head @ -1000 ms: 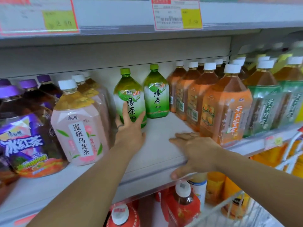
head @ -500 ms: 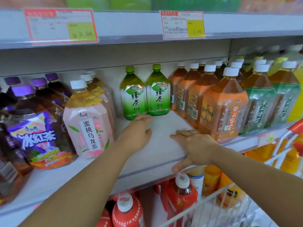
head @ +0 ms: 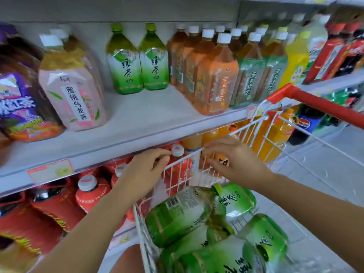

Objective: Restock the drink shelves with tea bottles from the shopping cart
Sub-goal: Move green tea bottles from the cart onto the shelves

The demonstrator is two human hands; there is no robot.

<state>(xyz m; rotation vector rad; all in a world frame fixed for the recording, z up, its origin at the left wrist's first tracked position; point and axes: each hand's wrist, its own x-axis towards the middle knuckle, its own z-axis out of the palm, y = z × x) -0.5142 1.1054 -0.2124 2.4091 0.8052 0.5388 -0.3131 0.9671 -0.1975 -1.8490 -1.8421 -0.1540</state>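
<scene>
head view: nearest, below both hands, green tea bottles lie on their sides in the shopping cart. the left hand hangs over the cart's front rim with fingers loosely curled, seemingly holding nothing. the right hand, just beside it, has its fingers relaxed and spread over the same rim. beyond the hands, the shelf carries two upright green bottles at its back, between a pink-labelled bottle and orange-labelled bottles.
</scene>
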